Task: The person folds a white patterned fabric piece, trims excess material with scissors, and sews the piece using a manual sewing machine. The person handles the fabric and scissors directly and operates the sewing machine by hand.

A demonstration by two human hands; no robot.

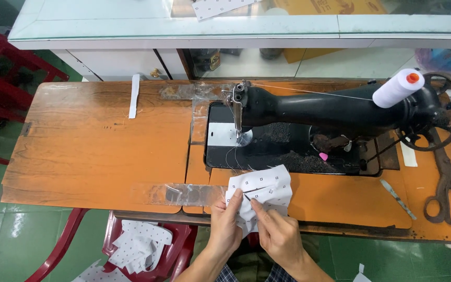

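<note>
Head view: both hands work at the near edge of the orange wooden surface (pixel 95 151), just in front of the black cast-iron sewing machine (pixel 309 112). The left hand (pixel 226 222) is pinched shut on the white dotted fabric piece (pixel 261 189); the right hand (pixel 276 232) is closed on the same piece, fingertips beside a thin dark tool I cannot identify. Loose thread trails from the machine's needle toward the fabric; a tug could snag it. The rusty scissors (pixel 446 183) lie well right of the machine.
</note>
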